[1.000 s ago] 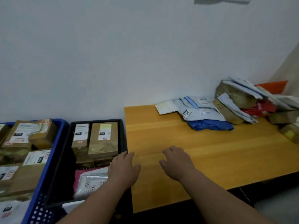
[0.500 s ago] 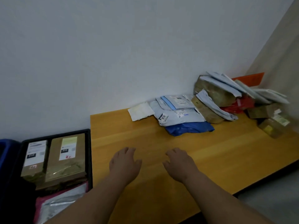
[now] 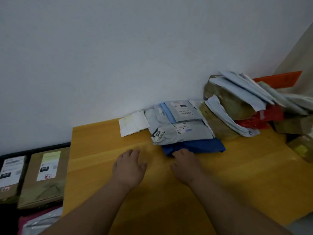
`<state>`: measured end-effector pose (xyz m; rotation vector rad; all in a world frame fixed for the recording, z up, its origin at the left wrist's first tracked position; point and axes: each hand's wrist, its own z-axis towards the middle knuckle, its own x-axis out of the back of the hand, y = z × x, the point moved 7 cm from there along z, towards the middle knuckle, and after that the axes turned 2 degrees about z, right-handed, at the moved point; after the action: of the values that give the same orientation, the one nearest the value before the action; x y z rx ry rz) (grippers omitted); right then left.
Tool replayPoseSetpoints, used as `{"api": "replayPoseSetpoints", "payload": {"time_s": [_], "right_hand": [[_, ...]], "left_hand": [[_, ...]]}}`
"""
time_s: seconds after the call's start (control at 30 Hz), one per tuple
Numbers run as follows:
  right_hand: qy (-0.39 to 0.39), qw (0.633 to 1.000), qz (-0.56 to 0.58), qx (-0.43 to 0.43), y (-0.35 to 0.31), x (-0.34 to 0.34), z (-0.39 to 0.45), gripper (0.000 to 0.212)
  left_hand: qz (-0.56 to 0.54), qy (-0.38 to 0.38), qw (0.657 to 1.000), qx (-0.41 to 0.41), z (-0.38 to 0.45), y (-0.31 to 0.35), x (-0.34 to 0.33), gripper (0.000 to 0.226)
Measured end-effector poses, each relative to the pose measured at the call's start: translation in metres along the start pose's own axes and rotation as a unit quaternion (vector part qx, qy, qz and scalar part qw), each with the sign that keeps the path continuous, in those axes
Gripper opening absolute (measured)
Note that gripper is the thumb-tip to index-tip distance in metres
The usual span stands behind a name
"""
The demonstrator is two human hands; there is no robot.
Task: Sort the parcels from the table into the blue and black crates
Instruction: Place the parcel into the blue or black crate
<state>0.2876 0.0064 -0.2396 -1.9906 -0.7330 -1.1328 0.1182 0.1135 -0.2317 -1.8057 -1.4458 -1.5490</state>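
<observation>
A blue parcel bag [image 3: 203, 145] lies on the wooden table [image 3: 237, 184] under two grey mailer bags [image 3: 181, 131]. My right hand [image 3: 184, 164] reaches forward, its fingertips at the blue bag's near edge; whether they grip it is unclear. My left hand [image 3: 129, 167] hovers over the bare table with relaxed fingers, holding nothing. The black crate [image 3: 33, 150] at the left holds brown parcels [image 3: 45, 177] with white labels and a pink and grey bag [image 3: 40, 223]. The blue crate is out of view.
A white envelope [image 3: 133, 123] lies near the wall left of the grey bags. A heap of brown, white, red and orange parcels [image 3: 237, 102] fills the table's far right corner. The wall runs close behind the table.
Both hands moved forward across the table towards the parcels; the right hand now reaches the blue bag. The view shifted right, so the blue crate has left the frame.
</observation>
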Motion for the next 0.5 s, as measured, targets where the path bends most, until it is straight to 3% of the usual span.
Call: {"api": "replayPoseSetpoints", "payload": {"time_s": [0.3, 0.5], "right_hand": [[0.032, 0.998, -0.004, 0.055, 0.072, 0.058, 0.095, 0.057], [-0.088, 0.991, -0.072, 0.071, 0.083, 0.057, 0.142, 0.119]], "left_hand": [[-0.053, 0.021, 0.997, 0.058, 0.064, 0.082, -0.025, 0.058], [-0.041, 0.047, 0.996, 0.063, 0.097, 0.107, -0.023, 0.066]]}}
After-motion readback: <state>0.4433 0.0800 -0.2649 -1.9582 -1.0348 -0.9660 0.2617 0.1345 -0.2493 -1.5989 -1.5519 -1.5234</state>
